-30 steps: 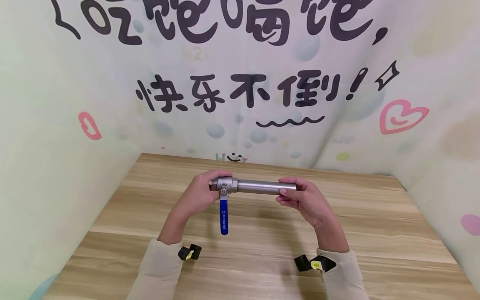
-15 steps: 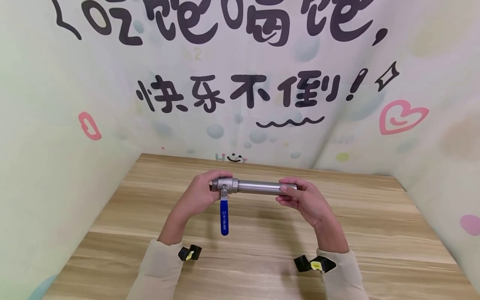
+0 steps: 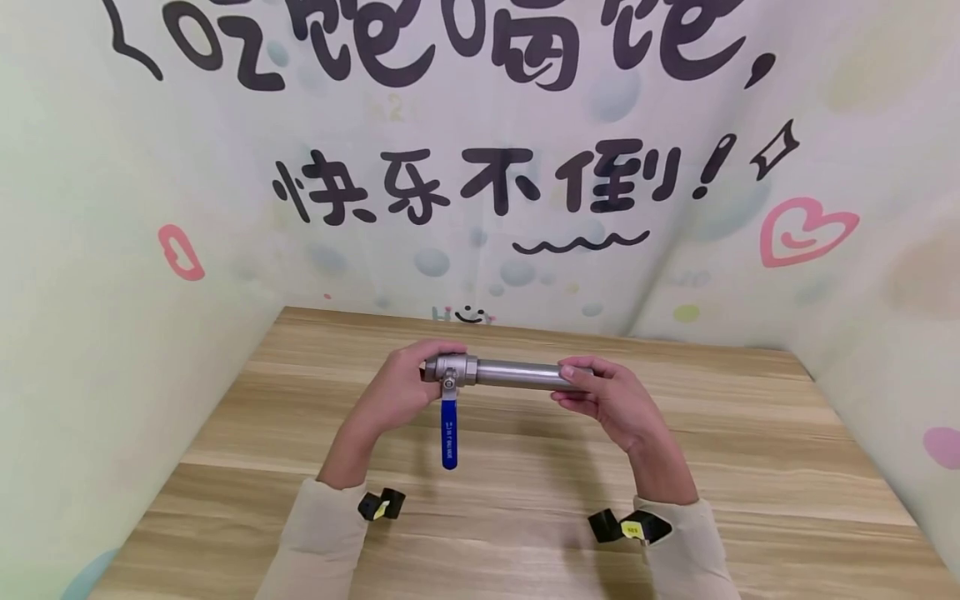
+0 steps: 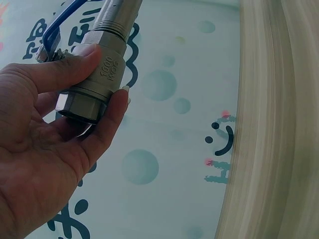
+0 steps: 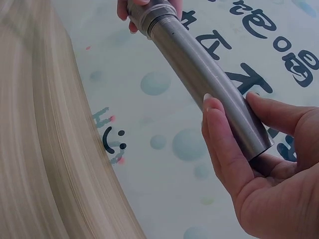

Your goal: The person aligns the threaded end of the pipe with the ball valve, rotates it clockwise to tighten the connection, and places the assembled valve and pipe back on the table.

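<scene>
A metal ball valve (image 3: 452,367) with a blue lever handle (image 3: 449,435) is joined to a steel pipe (image 3: 517,373), which runs level to the right. My left hand (image 3: 397,387) grips the valve body at its outer end, thumb across the side in the left wrist view. Around the pipe's far end, my right hand (image 3: 618,404) holds with thumb and fingers. Threads (image 4: 111,28) show at the joint between pipe and valve. The lever points toward me, and the assembly is held above the wooden table (image 3: 495,517).
Behind the table stands a pale printed wall cloth (image 3: 465,275) with dark lettering, and similar cloth lines both sides. Small black wrist cameras sit on the left sleeve (image 3: 318,533) and the right sleeve (image 3: 686,542).
The right thumb has shifted upward over the pipe, as the fingers changed their hold slightly. The left hand and valve stay almost where they were.
</scene>
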Demonstrator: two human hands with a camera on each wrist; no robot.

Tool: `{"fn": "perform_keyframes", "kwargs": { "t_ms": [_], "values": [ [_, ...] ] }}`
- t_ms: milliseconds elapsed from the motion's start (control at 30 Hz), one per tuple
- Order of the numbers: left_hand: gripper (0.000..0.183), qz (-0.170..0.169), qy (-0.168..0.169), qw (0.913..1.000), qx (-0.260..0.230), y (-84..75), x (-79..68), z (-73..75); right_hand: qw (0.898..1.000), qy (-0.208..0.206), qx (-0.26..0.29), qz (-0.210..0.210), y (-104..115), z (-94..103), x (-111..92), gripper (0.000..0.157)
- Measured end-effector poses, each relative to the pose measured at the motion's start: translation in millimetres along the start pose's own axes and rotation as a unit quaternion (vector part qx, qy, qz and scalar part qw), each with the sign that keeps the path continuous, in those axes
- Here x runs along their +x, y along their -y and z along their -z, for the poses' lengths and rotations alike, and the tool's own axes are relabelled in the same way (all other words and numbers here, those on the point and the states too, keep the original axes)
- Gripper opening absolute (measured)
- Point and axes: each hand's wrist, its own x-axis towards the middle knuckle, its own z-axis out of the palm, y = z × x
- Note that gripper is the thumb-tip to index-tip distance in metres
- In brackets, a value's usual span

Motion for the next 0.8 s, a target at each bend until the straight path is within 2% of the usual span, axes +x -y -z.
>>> {"fn": "perform_keyframes", "kwargs": {
  "t_ms": [267, 800],
  "values": [
    [0.058, -0.011, 0.001, 0.9999, -0.008, -0.8, 0.0, 0.8, 0.999, 0.037, 0.014, 0.02, 0.4, 3.8, -2.6, 0.036],
    [0.057, -0.018, 0.0, 0.9998, -0.008, -2.0, -0.5, 1.3, 0.999, 0.034, -0.006, 0.024, 1.6, 3.1, -3.3, 0.027]
  ]
}}
